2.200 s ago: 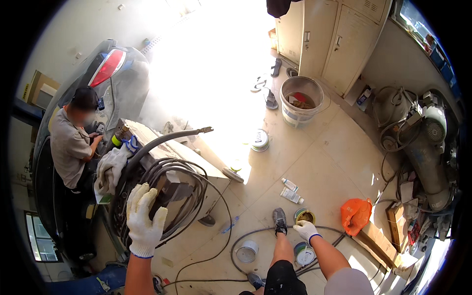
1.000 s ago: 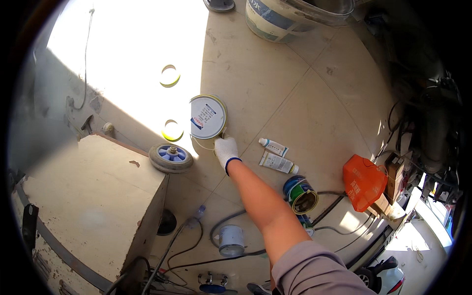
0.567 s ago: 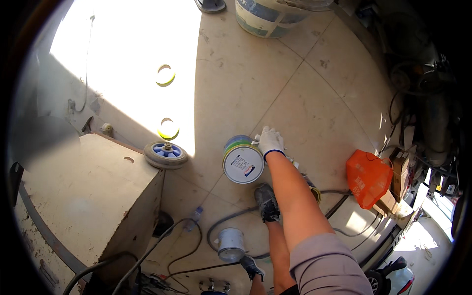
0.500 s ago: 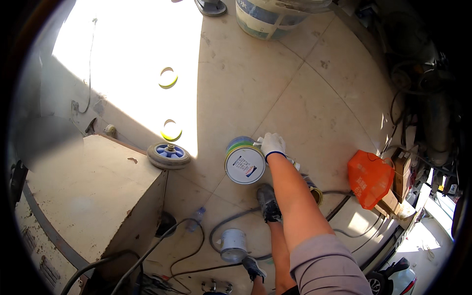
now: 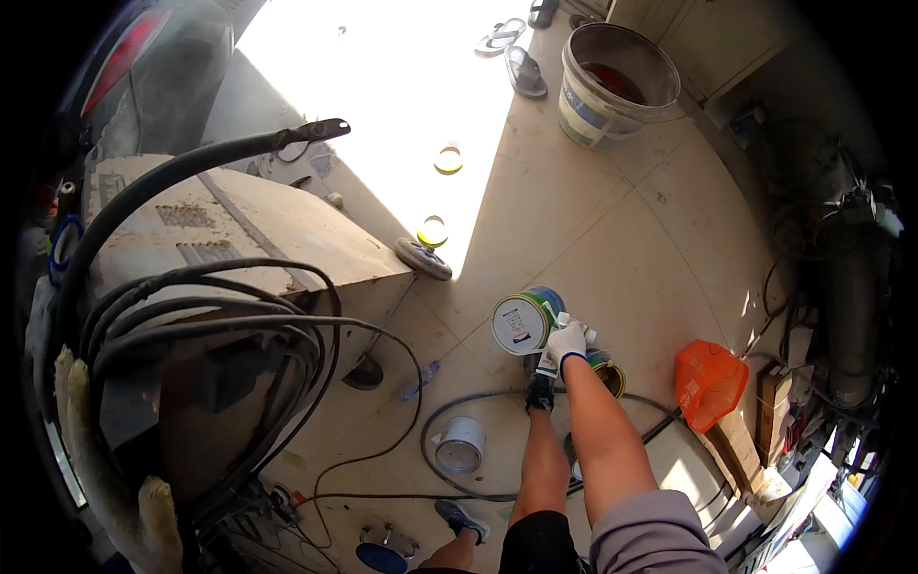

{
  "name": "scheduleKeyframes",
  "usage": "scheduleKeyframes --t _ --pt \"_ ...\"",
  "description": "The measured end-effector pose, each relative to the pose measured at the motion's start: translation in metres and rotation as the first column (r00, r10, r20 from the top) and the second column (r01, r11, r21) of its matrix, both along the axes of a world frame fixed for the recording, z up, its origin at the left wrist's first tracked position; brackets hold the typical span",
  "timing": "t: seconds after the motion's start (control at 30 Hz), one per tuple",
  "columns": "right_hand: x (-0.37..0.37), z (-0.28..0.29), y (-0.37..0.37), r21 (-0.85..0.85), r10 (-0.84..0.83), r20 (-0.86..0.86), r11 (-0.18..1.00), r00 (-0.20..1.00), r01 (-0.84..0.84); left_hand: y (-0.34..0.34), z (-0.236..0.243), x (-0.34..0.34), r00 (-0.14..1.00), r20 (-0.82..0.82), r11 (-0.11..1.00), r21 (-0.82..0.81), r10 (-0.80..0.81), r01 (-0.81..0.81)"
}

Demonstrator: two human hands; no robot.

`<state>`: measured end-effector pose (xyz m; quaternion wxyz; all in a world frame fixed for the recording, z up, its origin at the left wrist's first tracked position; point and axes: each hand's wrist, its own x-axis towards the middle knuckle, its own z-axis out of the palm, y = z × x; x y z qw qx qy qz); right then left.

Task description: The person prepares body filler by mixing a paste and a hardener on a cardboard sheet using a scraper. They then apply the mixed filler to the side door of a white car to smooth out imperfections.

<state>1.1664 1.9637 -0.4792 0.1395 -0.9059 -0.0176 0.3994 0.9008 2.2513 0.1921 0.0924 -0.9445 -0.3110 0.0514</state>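
Note:
My right hand [image 5: 566, 344], in a white knitted glove, is closed around slim white-and-green tube-like pieces [image 5: 549, 361]. It is beside a lidded round can [image 5: 519, 323] with a white lid and a green and blue side. The can is tipped with its lid toward me; whether the hand also grips it is hidden. Close behind my wrist stands another can [image 5: 612, 375] with a yellowish rim. A pale metal can [image 5: 461, 445] sits nearer my feet. My left hand is not in view.
A large box [image 5: 335, 273] and coiled black cables [image 5: 239, 320] fill the left. A wheel [image 5: 424, 258] lies at the box's corner, two yellow-edged rings [image 5: 448, 161] beyond. A bucket [image 5: 583, 115] stands far off, an orange bag [image 5: 710, 385] at right. Cable crosses the floor.
My view has shifted, bringing the cable coil and more of the bucket into sight. The lidded can has turned so its side shows to the right; my right hand stays beside it.

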Motion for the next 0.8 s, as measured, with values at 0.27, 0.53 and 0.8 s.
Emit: scheduleKeyframes --t 0.27,0.53,0.8 --pt "-0.089 0.205 -0.220 0.297 -0.540 -0.476 0.644 0.694 0.705 -0.190 -0.051 -0.170 0.663 0.748 0.887 -0.324 0.028 0.328" --pt "-0.282 0.332 -0.422 0.322 -0.726 -0.376 0.480 0.575 0.816 -0.440 -0.224 -0.636 0.849 -0.482 0.314 -0.789 0.218 -0.528" --pt "-0.434 0.308 -0.490 0.016 -0.770 -0.239 0.606 0.591 0.796 -0.554 -0.166 -0.882 0.399 -0.710 -0.091 -0.543 0.580 -0.835"
